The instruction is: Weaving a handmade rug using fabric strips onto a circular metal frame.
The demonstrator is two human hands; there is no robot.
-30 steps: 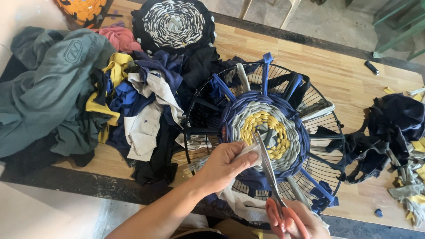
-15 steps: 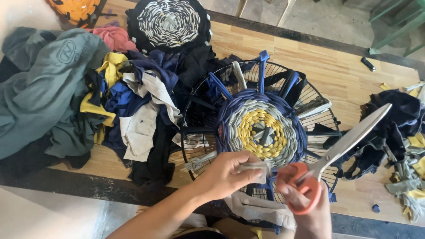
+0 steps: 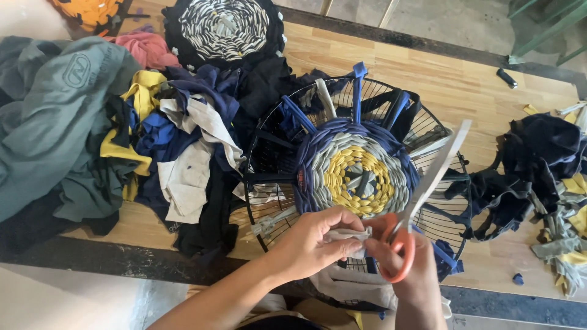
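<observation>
A round black wire frame [image 3: 269, 153] lies on the wooden table [image 3: 428, 67], with a woven cloth disc [image 3: 358, 174] of blue, grey and yellow strips at its centre. My left hand [image 3: 315, 241] pinches a grey cloth strip [image 3: 348, 235] at the frame's near edge. My right hand [image 3: 403, 256] grips orange-handled scissors [image 3: 422, 195], their blades closed and pointing up to the right over the frame. Both hands touch at the strip.
A heap of clothes [image 3: 122, 134] in grey-green, yellow, blue and white covers the table's left. A finished black-and-white woven round [image 3: 223, 24] lies at the back. Dark cloth scraps [image 3: 544, 165] pile at the right. A small dark object [image 3: 506, 77] lies far right.
The scissors swung from pointing down across the woven disc to pointing up and right. My left hand drew the grey strip toward my right hand at the frame's near edge.
</observation>
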